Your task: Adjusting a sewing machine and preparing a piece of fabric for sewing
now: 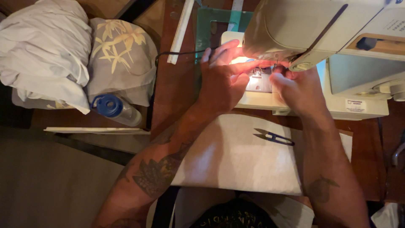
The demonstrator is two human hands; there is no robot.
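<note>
Hands are working at the needle area [265,72] of the cream sewing machine [320,29], which is lying directly between them: left hand [221,80] with fingers extended and loose, right hand [297,88] with fingertips pinched, though on what cannot be told. Needle area is sitting under the machine head, whose long axis is running left-right; the right hand is the nearer

Both hands [223,80] [297,88] work under the sewing machine [303,29].
</note>
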